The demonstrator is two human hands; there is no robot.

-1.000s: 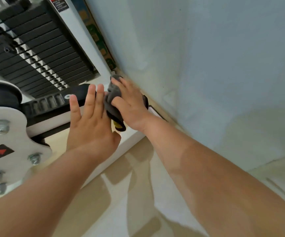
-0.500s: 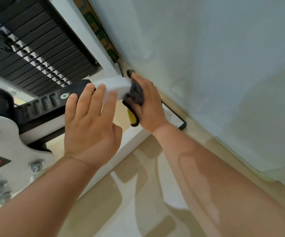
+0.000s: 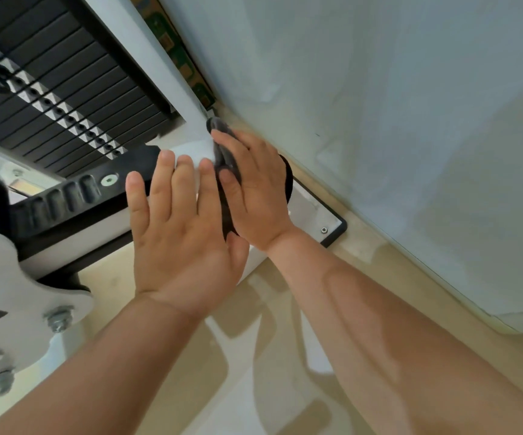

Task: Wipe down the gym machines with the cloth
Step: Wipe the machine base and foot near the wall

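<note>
Cloth (image 3: 226, 171) under right hand (image 3: 255, 189) grip

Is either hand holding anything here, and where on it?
Right hand grips the bunched dark cloth across its middle; left hand, fingers straight, holds nothing.

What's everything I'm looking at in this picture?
weight stack: one, black, top left
frame post: one, white, beside the stack
ribbed pad: one, black, below the stack
bracket: one, white, lower left
bolts: at least three, silver, on the bracket
wall: one, pale, right
base plate: one, white, black-edged, by the wall
floor: one, beige, below
cloth: one, dark grey, against the frame post
left hand: one, fingers straight, beside the cloth
right hand: one, holding the cloth
</note>
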